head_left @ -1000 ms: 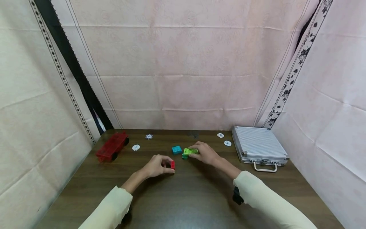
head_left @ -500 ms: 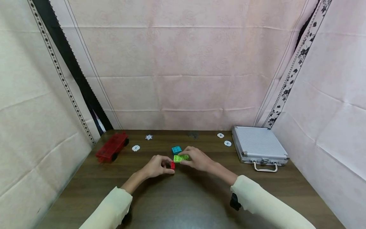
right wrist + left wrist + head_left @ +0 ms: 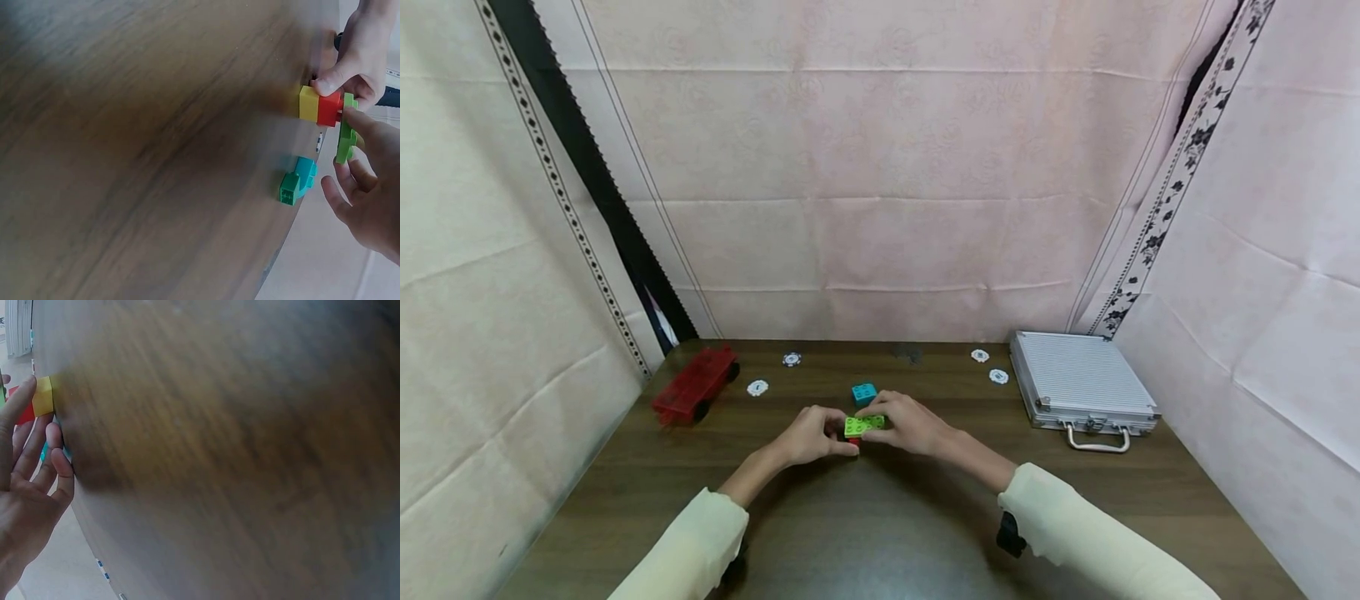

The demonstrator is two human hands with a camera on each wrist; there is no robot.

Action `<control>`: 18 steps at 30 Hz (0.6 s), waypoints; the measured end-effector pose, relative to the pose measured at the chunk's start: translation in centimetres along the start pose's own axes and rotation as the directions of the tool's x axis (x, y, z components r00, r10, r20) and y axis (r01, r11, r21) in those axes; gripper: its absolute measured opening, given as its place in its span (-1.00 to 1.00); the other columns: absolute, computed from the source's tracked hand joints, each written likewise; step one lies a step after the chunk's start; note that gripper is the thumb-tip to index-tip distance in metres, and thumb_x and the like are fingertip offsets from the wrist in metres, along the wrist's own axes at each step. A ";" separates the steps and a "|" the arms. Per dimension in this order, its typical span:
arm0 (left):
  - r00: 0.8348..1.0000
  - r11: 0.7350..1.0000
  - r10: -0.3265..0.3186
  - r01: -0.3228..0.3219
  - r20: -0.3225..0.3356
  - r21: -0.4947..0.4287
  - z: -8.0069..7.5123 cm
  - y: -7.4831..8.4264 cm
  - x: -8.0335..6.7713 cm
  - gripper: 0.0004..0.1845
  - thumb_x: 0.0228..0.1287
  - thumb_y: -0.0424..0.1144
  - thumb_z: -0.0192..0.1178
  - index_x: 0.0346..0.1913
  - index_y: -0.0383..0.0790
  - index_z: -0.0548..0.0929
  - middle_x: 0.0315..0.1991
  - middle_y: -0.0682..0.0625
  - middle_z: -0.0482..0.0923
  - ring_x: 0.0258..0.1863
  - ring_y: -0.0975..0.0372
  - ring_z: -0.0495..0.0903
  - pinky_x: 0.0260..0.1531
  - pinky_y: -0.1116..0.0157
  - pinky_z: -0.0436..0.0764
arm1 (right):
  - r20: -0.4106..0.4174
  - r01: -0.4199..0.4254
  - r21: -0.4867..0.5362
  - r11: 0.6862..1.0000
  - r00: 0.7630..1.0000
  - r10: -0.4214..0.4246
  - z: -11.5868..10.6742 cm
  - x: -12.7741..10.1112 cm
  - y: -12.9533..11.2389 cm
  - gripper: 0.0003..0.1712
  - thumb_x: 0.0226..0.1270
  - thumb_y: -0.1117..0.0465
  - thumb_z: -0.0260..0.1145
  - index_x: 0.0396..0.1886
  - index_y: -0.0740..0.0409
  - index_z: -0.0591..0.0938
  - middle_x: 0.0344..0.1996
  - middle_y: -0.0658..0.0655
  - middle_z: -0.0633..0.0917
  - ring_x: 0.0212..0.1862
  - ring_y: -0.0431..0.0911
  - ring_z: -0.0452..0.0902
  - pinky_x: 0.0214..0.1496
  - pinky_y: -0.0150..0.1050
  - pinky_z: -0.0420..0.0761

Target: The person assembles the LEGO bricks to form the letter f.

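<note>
My left hand (image 3: pixel 808 435) grips a red toy building brick (image 3: pixel 327 111) sitting on a yellow brick (image 3: pixel 308 104), which stands on the table. Thumb and fingers of my right hand (image 3: pixel 908 423) pinch a flat lime green brick (image 3: pixel 344 140) right at the red brick's studs, reaching out past it to one side. From the head view the lime brick covers most of the red one, and the yellow one is hidden. Just behind the hands lies a blue-teal brick (image 3: pixel 863 392). A darker green brick (image 3: pixel 289 189) shows beside it in the right wrist view.
A red toy car (image 3: pixel 696 386) stands at the table's back left. Poker chips lie on both sides, such as one chip (image 3: pixel 757 387) near the car and another (image 3: pixel 997 377) by a silver case (image 3: pixel 1084 383) at the back right. Cloth walls surround the table (image 3: pixel 880 533).
My right hand has carried the lime green brick leftward and toward me, from beside the blue-teal brick to over the red brick. The left hand has stayed put.
</note>
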State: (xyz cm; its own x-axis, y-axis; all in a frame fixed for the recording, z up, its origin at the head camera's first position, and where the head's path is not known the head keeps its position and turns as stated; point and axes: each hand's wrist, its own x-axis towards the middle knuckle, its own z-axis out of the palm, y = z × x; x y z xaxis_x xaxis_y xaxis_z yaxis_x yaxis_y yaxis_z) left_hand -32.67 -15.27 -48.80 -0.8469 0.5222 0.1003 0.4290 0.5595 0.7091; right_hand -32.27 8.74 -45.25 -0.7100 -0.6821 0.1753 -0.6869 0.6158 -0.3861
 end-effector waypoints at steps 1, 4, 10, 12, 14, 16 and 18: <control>1.000 1.000 -0.001 0.001 0.001 -0.004 0.0 0.0 0.0 -0.77 0.22 -0.14 0.55 -0.12 -0.08 0.75 -0.36 0.14 0.66 -0.46 0.27 0.56 -0.48 0.35 0.53 | 0.005 0.006 0.003 1.000 1.000 -0.006 0.0 0.0 0.0 -0.56 0.48 0.02 0.40 0.28 0.01 0.70 0.02 -0.01 0.64 -0.09 -0.18 0.54 -0.14 -0.37 0.56; 1.000 1.000 -0.002 0.002 0.005 -0.011 0.0 0.0 0.1 -0.76 0.22 -0.15 0.55 -0.10 -0.08 0.76 -0.38 0.14 0.66 -0.47 0.28 0.54 -0.49 0.36 0.51 | 0.019 0.014 0.011 1.000 1.000 -0.014 0.1 0.0 -0.2 -0.56 0.49 0.03 0.40 0.29 0.00 0.69 0.02 -0.02 0.64 -0.08 -0.19 0.53 -0.12 -0.37 0.55; 1.000 1.000 0.005 -0.005 0.004 -0.016 0.0 0.0 0.1 -0.75 0.22 -0.15 0.55 -0.11 -0.09 0.75 -0.43 0.11 0.63 -0.50 0.30 0.51 -0.49 0.37 0.50 | 0.014 0.007 -0.003 1.000 1.000 -0.007 0.4 0.3 -0.7 -0.56 0.49 0.02 0.39 0.29 -0.02 0.69 0.03 0.00 0.64 -0.09 -0.20 0.52 -0.15 -0.38 0.55; 1.000 1.000 0.006 -0.006 0.002 -0.008 -0.1 0.0 0.1 -0.76 0.22 -0.14 0.55 -0.13 -0.09 0.74 -0.44 0.11 0.63 -0.50 0.30 0.51 -0.49 0.37 0.50 | 0.018 0.004 -0.018 1.000 1.000 -0.004 0.5 0.4 -0.8 -0.56 0.51 0.01 0.37 0.30 -0.02 0.68 0.05 0.02 0.63 -0.07 -0.20 0.50 -0.15 -0.38 0.55; 1.000 1.000 0.004 -0.004 0.002 0.000 -0.1 0.0 0.0 -0.76 0.21 -0.14 0.55 -0.13 -0.08 0.74 -0.44 0.12 0.62 -0.50 0.31 0.51 -0.48 0.37 0.50 | 0.024 -0.002 -0.037 0.999 1.000 0.003 0.7 0.4 -0.8 -0.55 0.52 -0.01 0.35 0.32 -0.03 0.67 0.06 0.02 0.62 -0.05 -0.21 0.49 -0.14 -0.39 0.55; 1.000 1.000 0.005 -0.005 0.001 0.001 -0.1 0.0 0.1 -0.75 0.21 -0.15 0.56 -0.12 -0.08 0.74 -0.44 0.13 0.63 -0.49 0.31 0.52 -0.48 0.37 0.51 | 0.027 -0.012 -0.053 0.999 1.000 0.013 0.8 0.3 -0.9 -0.54 0.53 -0.03 0.34 0.34 -0.05 0.66 0.07 0.01 0.61 -0.05 -0.20 0.48 -0.13 -0.39 0.54; 1.000 1.000 0.004 -0.004 0.001 0.004 0.0 0.0 0.1 -0.74 0.21 -0.14 0.56 -0.10 -0.09 0.75 -0.44 0.13 0.63 -0.49 0.31 0.52 -0.47 0.37 0.51 | 0.026 -0.021 -0.064 0.998 0.999 0.023 0.9 0.2 -0.8 -0.53 0.54 -0.03 0.33 0.34 -0.06 0.66 0.07 0.00 0.60 -0.05 -0.21 0.47 -0.14 -0.39 0.54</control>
State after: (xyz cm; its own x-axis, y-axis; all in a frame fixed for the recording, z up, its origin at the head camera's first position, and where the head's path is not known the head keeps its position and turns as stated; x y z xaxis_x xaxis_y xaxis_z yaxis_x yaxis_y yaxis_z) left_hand -32.74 -15.22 -48.75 -0.8447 0.5254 0.1021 0.4335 0.5598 0.7062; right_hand -31.74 7.76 -45.68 -0.7214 -0.6776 0.1428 -0.6800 0.6542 -0.3312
